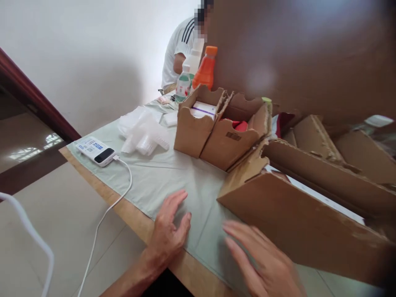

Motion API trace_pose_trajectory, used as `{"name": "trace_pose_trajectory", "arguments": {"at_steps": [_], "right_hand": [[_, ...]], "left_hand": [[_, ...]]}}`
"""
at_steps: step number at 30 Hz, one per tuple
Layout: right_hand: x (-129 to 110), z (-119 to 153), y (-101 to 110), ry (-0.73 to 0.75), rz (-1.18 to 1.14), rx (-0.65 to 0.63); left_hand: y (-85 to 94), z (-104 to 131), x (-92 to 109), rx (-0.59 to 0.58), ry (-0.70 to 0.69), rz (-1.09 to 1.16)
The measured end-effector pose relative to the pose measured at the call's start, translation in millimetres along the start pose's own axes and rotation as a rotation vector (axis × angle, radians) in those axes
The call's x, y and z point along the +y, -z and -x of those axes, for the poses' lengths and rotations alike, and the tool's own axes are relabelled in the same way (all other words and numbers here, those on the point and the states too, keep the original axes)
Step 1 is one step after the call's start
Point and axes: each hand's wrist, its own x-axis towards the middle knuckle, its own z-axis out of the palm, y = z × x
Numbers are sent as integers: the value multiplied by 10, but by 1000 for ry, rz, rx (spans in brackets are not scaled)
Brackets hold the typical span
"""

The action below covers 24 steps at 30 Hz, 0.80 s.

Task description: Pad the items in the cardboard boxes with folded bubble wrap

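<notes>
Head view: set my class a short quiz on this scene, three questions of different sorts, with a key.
1. True or false: the left hand is empty.
2. Multiple choice: what colour is the cable plugged into the device with the dark screen?
A) black
B) red
C) white
3. Short answer: which of the person's own hands is nearer to the long cardboard box at the front?

Key:
1. True
2. C
3. The right hand

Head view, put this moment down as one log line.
left hand: open, nothing held, over tablecloth | right hand: open, blurred, nearest long cardboard box | white device: on tablecloth, cable plugged in
</notes>
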Motion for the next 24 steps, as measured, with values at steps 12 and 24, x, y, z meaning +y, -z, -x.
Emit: {"name": "trace_pose_trajectory", "arguments": {"at_steps": [12,24], "right_hand": [[-487,-2345,-1414,41,-18,-251],[-322,324,-117,-886,-1133,337]], "left_hand": [[10,81,-180,173,121,215],[12,77,-12,111,428,630]]}}
